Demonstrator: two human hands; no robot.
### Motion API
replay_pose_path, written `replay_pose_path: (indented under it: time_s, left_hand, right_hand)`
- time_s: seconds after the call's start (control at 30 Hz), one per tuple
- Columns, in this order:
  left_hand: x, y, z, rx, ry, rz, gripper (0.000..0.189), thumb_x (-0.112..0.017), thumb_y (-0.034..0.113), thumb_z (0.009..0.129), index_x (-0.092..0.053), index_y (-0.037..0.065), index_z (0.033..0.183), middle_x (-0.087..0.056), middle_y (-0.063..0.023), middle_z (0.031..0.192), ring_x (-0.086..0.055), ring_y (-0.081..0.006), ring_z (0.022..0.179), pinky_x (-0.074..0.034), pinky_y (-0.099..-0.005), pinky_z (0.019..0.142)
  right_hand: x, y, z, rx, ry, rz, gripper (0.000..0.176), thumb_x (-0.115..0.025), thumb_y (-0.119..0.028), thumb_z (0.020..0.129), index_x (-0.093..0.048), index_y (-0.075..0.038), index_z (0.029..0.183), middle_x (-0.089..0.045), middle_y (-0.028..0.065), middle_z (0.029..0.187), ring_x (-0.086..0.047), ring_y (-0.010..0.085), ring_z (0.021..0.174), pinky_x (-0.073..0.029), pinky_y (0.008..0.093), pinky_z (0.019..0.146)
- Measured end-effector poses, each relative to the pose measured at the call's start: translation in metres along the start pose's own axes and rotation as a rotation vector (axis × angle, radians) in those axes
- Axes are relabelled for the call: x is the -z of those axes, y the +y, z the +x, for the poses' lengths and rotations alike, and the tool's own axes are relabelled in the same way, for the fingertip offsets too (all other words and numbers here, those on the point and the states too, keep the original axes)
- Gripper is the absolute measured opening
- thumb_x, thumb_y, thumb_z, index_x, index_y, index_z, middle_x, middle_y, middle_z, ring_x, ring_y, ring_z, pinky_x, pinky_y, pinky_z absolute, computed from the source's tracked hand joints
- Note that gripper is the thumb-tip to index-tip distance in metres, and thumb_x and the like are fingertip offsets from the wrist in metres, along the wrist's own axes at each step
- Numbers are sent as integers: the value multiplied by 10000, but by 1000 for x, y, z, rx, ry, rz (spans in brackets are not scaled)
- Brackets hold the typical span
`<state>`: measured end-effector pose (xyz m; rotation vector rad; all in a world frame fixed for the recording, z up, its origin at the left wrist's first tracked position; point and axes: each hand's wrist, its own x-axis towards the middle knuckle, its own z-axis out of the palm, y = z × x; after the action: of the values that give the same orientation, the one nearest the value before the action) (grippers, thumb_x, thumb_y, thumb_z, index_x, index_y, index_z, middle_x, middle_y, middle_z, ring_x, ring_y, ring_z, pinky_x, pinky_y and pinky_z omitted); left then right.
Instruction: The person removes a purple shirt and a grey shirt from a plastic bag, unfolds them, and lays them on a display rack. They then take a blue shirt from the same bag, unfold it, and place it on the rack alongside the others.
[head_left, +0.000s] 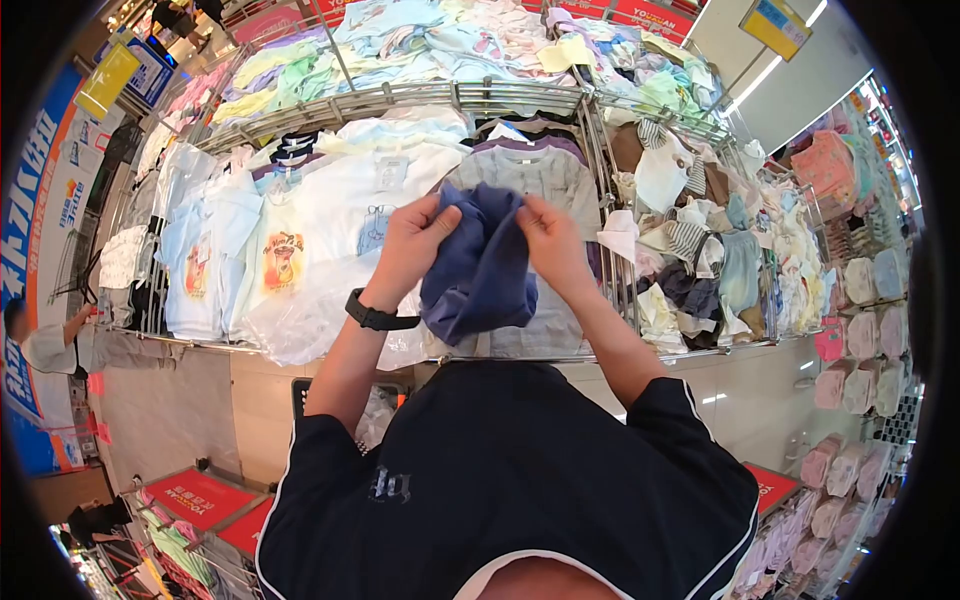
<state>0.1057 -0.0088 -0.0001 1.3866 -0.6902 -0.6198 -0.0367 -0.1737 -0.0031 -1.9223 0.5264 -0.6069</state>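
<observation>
A dark blue garment hangs bunched between my two hands, above the display bin; its exact kind is hidden by the folds. My left hand, with a black watch on its wrist, grips the upper left edge, thumb on top. At the upper right edge, my right hand pinches the cloth between thumb and fingers, slightly blurred. Beneath the garment lies a grey buttoned top. Left of it, white shirts with printed pictures are laid out, one with a cartoon figure.
Metal rails divide the bin from another heap of clothes behind. Mixed small clothes fill the right compartment. Packaged goods hang on the far right wall. Another person is at the left edge.
</observation>
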Motion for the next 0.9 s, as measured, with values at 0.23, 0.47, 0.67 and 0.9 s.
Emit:
replay_pose_path:
  time_s: [0.23, 0.47, 0.67, 0.9]
  left_hand:
    - [66, 39, 13, -249, 242, 286, 167, -654, 101, 923, -693, -13, 1038, -671, 8, 827, -558, -51, 732, -442, -205, 648]
    - [52, 91, 11, -418, 317, 499, 189, -673, 161, 921, -689, -16, 986, -660, -17, 757, -546, -60, 712, -442, -220, 649]
    - [46, 120, 10, -508, 287, 289, 205, -611, 132, 972, -669, -48, 1052, -648, 0, 904, -536, -43, 813, -416, -185, 758]
    - [50, 114, 24, -448, 284, 59, 181, -604, 143, 980, -665, -26, 1005, -615, 43, 839, -472, -10, 755, -369, -164, 676]
  right_hand:
    - [57, 4, 44, 41, 269, 511, 239, -448, -147, 1047, -630, 0, 1098, -657, -2, 949, -557, 53, 839, -460, 215, 773]
    - [80, -37, 46, 225, 279, 336, 194, -532, -173, 994, -624, -5, 1024, -640, 12, 902, -537, 85, 826, -443, 248, 765]
    - [97, -77, 22, 453, 171, -271, 428, -771, -215, 778, -581, -7, 1101, -648, 89, 975, -625, 199, 899, -484, 338, 801]
    - [126, -68, 24, 155, 47, -43, 108, -586, -20, 902, -644, 15, 987, -657, 36, 773, -559, 82, 723, -450, 254, 695]
